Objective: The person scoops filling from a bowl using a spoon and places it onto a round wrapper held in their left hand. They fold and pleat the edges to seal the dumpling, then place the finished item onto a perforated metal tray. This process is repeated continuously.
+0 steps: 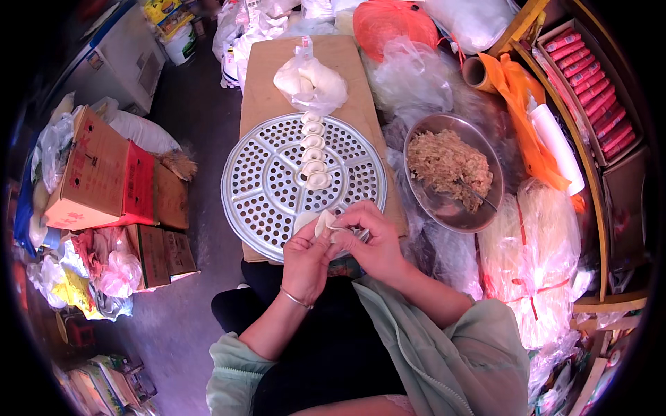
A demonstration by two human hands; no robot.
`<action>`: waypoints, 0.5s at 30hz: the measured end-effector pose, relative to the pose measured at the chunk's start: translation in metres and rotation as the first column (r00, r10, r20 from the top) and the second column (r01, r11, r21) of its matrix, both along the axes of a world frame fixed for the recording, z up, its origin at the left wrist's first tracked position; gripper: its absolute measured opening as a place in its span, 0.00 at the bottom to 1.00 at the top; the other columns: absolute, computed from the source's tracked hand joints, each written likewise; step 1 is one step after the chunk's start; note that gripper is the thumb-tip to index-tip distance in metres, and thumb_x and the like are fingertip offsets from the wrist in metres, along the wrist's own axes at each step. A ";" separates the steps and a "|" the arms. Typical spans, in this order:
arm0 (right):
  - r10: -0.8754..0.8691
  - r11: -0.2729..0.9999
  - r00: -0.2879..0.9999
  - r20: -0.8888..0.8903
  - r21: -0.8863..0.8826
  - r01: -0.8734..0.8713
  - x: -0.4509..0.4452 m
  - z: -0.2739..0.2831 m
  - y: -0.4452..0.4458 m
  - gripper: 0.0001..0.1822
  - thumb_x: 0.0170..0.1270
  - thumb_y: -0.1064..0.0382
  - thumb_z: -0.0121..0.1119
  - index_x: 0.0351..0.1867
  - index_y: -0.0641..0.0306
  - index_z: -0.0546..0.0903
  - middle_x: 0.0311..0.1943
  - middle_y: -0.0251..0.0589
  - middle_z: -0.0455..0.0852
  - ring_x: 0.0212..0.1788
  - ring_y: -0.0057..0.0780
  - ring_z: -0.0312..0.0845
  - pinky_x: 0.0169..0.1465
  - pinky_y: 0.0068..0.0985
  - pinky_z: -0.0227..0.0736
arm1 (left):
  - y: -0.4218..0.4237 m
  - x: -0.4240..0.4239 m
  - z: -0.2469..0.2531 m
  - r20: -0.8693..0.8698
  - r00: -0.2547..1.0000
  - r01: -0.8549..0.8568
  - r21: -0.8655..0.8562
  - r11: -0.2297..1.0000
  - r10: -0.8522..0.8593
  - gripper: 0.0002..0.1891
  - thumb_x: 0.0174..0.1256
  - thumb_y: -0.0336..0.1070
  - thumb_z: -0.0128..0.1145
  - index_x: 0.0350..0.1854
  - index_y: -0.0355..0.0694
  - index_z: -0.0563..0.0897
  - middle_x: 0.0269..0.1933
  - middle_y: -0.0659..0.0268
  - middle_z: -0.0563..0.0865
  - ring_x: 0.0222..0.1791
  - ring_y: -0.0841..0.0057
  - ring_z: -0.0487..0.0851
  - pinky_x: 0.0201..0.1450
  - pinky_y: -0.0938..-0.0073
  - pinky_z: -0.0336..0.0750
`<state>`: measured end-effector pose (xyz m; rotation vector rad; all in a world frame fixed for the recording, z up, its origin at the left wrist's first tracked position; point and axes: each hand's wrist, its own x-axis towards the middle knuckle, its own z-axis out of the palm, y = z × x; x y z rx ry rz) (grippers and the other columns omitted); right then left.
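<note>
Above the near edge of a round perforated metal steamer tray (pixel 250 208), my left hand (pixel 307 262) and my right hand (pixel 372 242) together pinch a folded dumpling wrapper (pixel 323 224). Any filling inside it is hidden. Beside my left fingers, a pale flat piece of dough (pixel 304 221) shows, partly covered by the hand. Several shaped dumplings (pixel 314 155) form a row from the tray's middle to its far rim. Beyond them sits a clear plastic bag of dough wrappers (pixel 310 83). To the right, a metal bowl (pixel 442 221) holds minced filling (pixel 447 161) with a utensil stuck in it.
The tray rests on a cardboard-topped surface (pixel 260 67). Wrapped bundles of noodles (pixel 530 260) lie on the right, below an orange plastic bag (pixel 520 114) and a white roll (pixel 556 148). Cardboard boxes (pixel 93 171) stand on the floor at left. A shelf (pixel 603 223) borders the far right.
</note>
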<state>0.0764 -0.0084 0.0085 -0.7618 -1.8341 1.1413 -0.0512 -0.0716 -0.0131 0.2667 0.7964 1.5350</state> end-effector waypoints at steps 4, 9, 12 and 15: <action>0.001 0.977 1.000 0.020 0.215 -0.005 -0.001 -0.009 -0.002 0.12 0.52 0.75 0.65 0.39 0.64 0.83 0.37 0.38 0.77 0.40 0.34 0.72 0.44 0.26 0.68 | -0.001 -0.001 0.000 0.051 0.999 -0.008 -0.025 1.000 0.010 0.18 0.67 0.25 0.54 0.59 0.30 0.75 0.52 0.58 0.83 0.49 0.73 0.83 0.52 0.73 0.80; 0.004 0.884 0.990 0.142 0.461 -0.070 0.003 -0.006 0.003 0.15 0.49 0.78 0.63 0.39 0.60 0.84 0.38 0.40 0.77 0.41 0.34 0.71 0.43 0.27 0.68 | -0.001 0.001 0.001 0.034 0.999 0.008 -0.032 0.999 -0.007 0.19 0.66 0.23 0.54 0.60 0.28 0.74 0.53 0.57 0.82 0.51 0.72 0.82 0.54 0.73 0.79; -0.046 0.834 0.987 0.155 0.550 -0.048 0.004 -0.004 0.004 0.18 0.45 0.78 0.64 0.40 0.57 0.85 0.39 0.40 0.77 0.40 0.36 0.71 0.42 0.28 0.67 | -0.003 -0.003 0.007 0.057 0.996 0.073 0.041 0.996 -0.075 0.20 0.68 0.28 0.50 0.62 0.27 0.71 0.56 0.54 0.80 0.55 0.69 0.80 0.59 0.69 0.75; -0.104 0.787 0.978 0.180 0.616 -0.030 0.003 -0.002 0.007 0.19 0.42 0.74 0.65 0.40 0.57 0.85 0.41 0.38 0.78 0.40 0.36 0.72 0.44 0.32 0.64 | -0.001 -0.006 0.012 0.214 0.969 0.091 0.167 0.982 -0.126 0.23 0.70 0.31 0.43 0.65 0.26 0.66 0.60 0.51 0.76 0.58 0.64 0.78 0.62 0.65 0.72</action>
